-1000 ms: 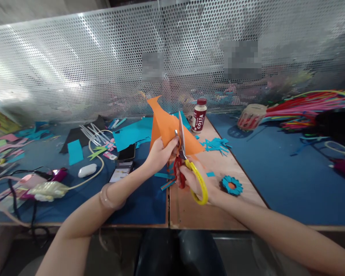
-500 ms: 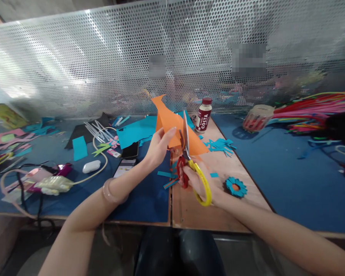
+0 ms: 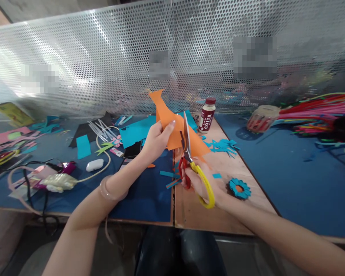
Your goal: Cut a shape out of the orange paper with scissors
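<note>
A sheet of orange paper (image 3: 164, 111) with a curved, cut outline is pinched between the thumb and fingers of my left hand (image 3: 158, 142). My right hand (image 3: 199, 182) grips a pair of scissors (image 3: 204, 183) by its red and yellow handles. Their blades are parted and point upward, with the orange paper between them. Narrow blue strips (image 3: 169, 174) lie on the table just below the paper. To the right of my right hand sits a blue paper flower (image 3: 239, 188) with an orange centre. A small orange scrap (image 3: 151, 165) rests under my left wrist.
A Costa bottle (image 3: 207, 115) stands behind the blue paper scraps (image 3: 222, 145). At right, a clear cup (image 3: 261, 119) lies with colourful pipe cleaners (image 3: 313, 109). Blue paper (image 3: 135, 132), a white earphone case (image 3: 94, 165) and a glue gun (image 3: 60, 181) with cords are at left.
My left hand has shifted slightly on the orange paper. An orange scrap now shows beneath my left wrist. The whole view has moved a little; both hands keep their holds.
</note>
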A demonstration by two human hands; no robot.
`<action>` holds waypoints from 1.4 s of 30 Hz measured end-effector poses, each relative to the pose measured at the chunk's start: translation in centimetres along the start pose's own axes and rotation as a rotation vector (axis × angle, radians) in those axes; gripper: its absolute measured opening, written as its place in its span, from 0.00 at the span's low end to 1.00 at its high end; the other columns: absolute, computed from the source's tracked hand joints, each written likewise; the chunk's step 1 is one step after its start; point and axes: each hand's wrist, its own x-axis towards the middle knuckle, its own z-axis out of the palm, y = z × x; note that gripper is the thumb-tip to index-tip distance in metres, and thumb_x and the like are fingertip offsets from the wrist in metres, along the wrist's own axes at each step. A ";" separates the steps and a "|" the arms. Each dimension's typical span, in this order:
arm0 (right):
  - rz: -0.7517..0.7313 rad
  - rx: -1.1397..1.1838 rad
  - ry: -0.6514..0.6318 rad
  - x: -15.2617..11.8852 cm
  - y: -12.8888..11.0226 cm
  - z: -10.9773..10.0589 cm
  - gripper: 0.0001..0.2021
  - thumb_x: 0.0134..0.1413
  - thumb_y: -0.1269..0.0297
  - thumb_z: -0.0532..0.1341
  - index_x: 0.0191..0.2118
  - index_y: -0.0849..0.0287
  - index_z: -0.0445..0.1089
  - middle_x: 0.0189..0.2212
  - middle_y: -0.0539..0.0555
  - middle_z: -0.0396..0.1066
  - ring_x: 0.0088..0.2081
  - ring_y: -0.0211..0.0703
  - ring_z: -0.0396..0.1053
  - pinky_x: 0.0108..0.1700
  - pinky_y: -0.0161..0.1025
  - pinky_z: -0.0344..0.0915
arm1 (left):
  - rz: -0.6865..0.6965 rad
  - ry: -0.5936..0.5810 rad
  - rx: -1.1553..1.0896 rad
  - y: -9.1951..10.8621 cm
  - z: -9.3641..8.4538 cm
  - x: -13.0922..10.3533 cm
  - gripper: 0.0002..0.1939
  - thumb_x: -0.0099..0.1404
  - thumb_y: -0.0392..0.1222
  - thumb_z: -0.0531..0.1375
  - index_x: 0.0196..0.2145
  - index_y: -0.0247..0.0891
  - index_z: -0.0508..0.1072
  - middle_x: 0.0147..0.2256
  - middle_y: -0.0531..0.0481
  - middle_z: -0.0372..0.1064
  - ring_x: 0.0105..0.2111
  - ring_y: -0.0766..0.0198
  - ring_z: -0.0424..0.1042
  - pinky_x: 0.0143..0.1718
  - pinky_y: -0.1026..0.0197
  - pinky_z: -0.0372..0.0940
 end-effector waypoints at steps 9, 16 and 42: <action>0.009 0.008 0.018 -0.2 -1.3 0.2 0.05 0.51 0.68 0.53 0.26 0.56 0.60 0.16 0.44 0.61 0.16 0.35 0.62 0.19 0.33 0.61 | 0.055 -0.057 0.064 -0.2 -0.1 -0.1 0.14 0.70 0.49 0.55 0.36 0.37 0.73 0.31 0.49 0.73 0.30 0.63 0.73 0.34 0.63 0.70; 0.006 -0.033 0.020 -0.1 -1.4 0.2 0.06 0.51 0.68 0.53 0.25 0.55 0.59 0.16 0.44 0.62 0.16 0.35 0.63 0.19 0.33 0.61 | 0.055 -0.061 0.093 -0.3 -0.2 0.0 0.14 0.70 0.50 0.55 0.37 0.37 0.72 0.32 0.49 0.73 0.32 0.63 0.73 0.34 0.64 0.70; 0.087 0.094 0.021 0.1 -0.7 0.6 0.05 0.54 0.62 0.56 0.31 0.54 0.58 0.18 0.42 0.58 0.15 0.35 0.61 0.16 0.34 0.60 | 0.077 -0.053 0.104 -0.8 -0.2 0.5 0.14 0.70 0.51 0.55 0.37 0.37 0.72 0.32 0.49 0.72 0.32 0.63 0.72 0.34 0.64 0.67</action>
